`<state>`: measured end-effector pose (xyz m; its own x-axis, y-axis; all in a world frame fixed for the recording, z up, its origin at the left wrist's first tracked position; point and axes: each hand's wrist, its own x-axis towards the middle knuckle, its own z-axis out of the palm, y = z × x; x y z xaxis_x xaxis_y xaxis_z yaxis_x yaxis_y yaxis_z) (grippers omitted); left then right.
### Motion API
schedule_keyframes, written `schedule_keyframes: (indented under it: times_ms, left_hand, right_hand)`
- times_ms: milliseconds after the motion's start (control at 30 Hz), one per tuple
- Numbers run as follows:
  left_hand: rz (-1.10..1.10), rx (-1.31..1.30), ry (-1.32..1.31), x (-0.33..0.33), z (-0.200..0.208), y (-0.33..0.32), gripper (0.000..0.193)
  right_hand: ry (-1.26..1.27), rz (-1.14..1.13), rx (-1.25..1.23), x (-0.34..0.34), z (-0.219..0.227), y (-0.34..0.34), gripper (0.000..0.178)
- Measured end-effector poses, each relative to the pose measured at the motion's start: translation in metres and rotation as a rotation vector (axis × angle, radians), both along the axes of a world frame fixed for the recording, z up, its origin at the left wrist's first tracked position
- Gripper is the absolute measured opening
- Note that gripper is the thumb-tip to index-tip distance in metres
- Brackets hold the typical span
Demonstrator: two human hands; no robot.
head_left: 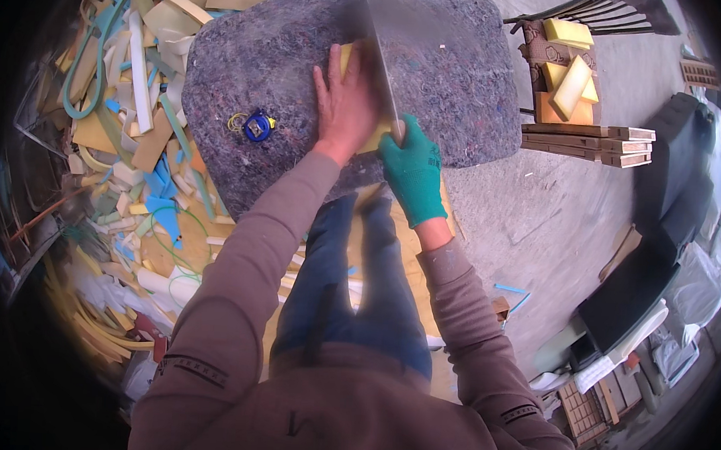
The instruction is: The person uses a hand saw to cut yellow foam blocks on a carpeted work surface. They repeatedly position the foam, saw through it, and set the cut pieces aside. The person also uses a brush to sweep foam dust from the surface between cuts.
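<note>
We had our left hand (349, 116) spread on a piece of yellow foam (373, 140) near the middle of the counter (247, 67), its fingers pointing away from us. Our right hand (410, 147), in a green glove (420, 187), was clenched on the near end of a long blade (383, 65) just beside the left. Right of the blade, the counter gave us room out to its rounded edge, with gray floor (538, 213) beyond and a patterned seat (536, 46) bearing foam blocks (573, 83) near that side. To our left, a blue tape measure (258, 126) lay between the left hand and the left edge, where foam scraps (152, 139) crowded close. Our legs (326, 280) stood by the near edge. The blade's far end ran out of view at the top, and blur smudged the surface around it. Our left hand covered much of the yellow foam, so we could not tell its full outline.
</note>
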<state>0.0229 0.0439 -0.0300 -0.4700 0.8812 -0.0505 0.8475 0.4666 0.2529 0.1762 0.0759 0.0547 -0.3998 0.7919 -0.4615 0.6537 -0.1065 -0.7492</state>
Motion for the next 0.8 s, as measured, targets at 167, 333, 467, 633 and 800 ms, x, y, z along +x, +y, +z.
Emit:
schedule_keyframes:
  times_ms: [167, 333, 467, 633, 800]
  left_hand:
    - [0.015, 0.05, -0.035, 0.0, 0.002, 0.0, 0.071]
    - [0.023, 0.025, 0.006, 0.001, 0.004, 0.002, 0.075]
    - [0.021, 0.037, -0.016, 0.001, 0.002, 0.0, 0.074]
    - [0.012, 0.043, -0.015, 0.0, 0.001, -0.001, 0.076]
    - [-0.007, 0.027, -0.01, -0.001, 0.002, -0.002, 0.079]
  right_hand:
    - [-0.002, -0.002, -0.015, 0.018, -0.001, -0.016, 0.038]
    - [-0.137, 0.024, 0.042, 0.044, 0.006, -0.048, 0.039]
    - [-0.129, 0.009, -0.029, 0.077, 0.01, -0.073, 0.036]
    - [-0.129, 0.02, -0.041, 0.129, 0.016, -0.116, 0.047]
    - [-0.052, -0.057, -0.121, 0.146, 0.033, -0.127, 0.051]
